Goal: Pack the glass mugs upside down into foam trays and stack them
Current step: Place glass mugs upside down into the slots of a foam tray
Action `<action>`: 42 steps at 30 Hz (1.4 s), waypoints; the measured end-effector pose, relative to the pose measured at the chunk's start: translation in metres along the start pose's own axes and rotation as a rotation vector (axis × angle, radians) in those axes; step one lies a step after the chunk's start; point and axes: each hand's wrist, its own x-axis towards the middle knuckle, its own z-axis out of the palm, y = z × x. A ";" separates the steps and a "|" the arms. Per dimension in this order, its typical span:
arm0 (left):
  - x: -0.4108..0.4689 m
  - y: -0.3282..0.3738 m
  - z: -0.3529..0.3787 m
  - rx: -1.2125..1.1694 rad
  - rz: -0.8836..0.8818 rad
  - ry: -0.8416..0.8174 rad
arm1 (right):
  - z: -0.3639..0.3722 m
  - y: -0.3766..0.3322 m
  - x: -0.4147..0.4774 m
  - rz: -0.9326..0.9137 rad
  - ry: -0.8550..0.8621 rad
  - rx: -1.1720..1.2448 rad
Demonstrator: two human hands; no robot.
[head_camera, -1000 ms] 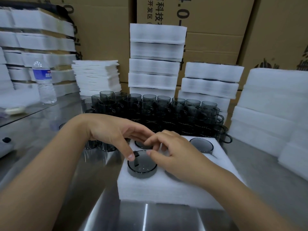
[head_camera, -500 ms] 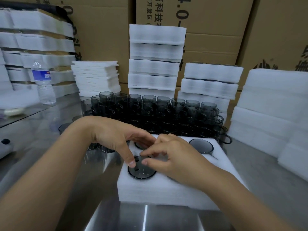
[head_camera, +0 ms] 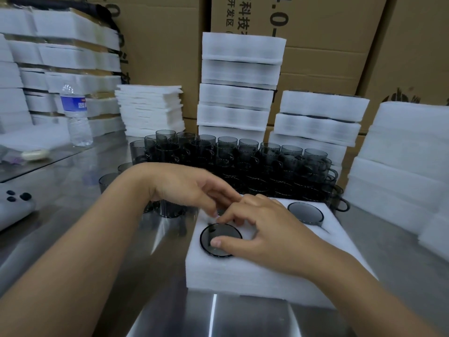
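Grip of the right hand (head_camera: 262, 229) clasps the inverted smoky glass mug (head_camera: 222, 233) in the foam tray (head_camera: 243, 276), thumb on its base; the left hand (head_camera: 192, 188) arches over, its grip too blurred to tell.

The left grip (head_camera: 194, 190) and right grip (head_camera: 264, 229) are bare.

The white foam tray (head_camera: 243, 276) lies on the steel table (head_camera: 401, 276) (one upturned dark glass mug (head_camera: 224, 231) sunk near-left, a second mug (head_camera: 305, 211) far-right); upright glass mugs (head_camera: 243, 161) crowd behind, foam stacks (head_camera: 238, 93) behind those.
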 end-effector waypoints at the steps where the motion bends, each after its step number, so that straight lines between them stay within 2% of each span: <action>1: 0.002 0.001 0.000 -0.028 0.021 0.153 | 0.000 0.000 0.000 0.003 0.006 0.005; 4: 0.007 0.002 -0.006 -0.204 0.112 0.821 | 0.000 -0.001 -0.002 0.019 0.011 0.021; 6: 0.008 -0.007 -0.013 -0.126 0.070 1.229 | 0.000 -0.001 -0.002 0.027 0.001 0.033; 7: 0.007 -0.014 -0.016 -0.027 -0.006 1.362 | 0.000 -0.001 -0.002 0.029 -0.002 0.038; 9: 0.004 -0.028 -0.020 0.129 -0.168 1.488 | 0.001 0.000 -0.003 0.032 -0.004 0.039; 12: 0.002 -0.045 -0.024 0.262 -0.325 1.469 | 0.001 0.000 -0.002 0.035 0.003 0.052; 17: 0.008 -0.058 -0.023 0.440 -0.546 1.234 | 0.001 0.000 -0.002 0.047 -0.012 0.082; 19: 0.010 -0.059 -0.022 0.489 -0.572 1.204 | 0.000 -0.001 -0.002 0.048 -0.017 0.087; 27: 0.018 -0.070 -0.017 0.464 -0.450 1.164 | 0.001 0.001 -0.002 0.040 -0.015 0.087; 42: 0.024 -0.064 -0.010 0.497 -0.340 1.312 | 0.001 0.003 -0.001 0.040 0.012 0.124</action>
